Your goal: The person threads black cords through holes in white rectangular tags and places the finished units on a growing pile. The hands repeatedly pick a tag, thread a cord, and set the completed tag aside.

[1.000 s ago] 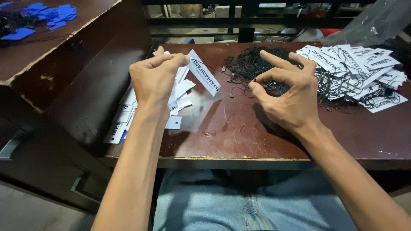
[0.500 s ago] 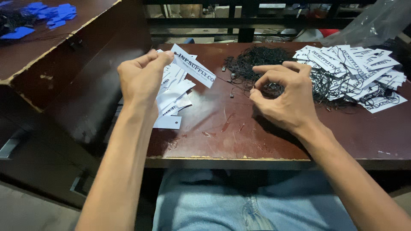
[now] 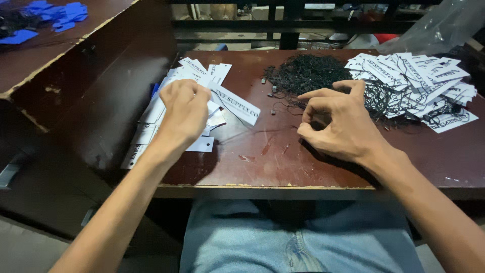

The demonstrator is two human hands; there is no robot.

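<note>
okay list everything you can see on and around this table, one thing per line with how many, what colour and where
white tag: one, white with dark print, pinched in left hand
loose tags: a pile, white, table's left side
strung tags: a heap, white, far right
strings: a tangle, black, table centre back
table: one, dark reddish brown
blue pieces: several, blue, side table at upper left
plastic bag: one, clear, upper right
jeans: blue, below table edge
left hand: over the loose tags
right hand: thumb and finger pinched, beside the strings
</note>
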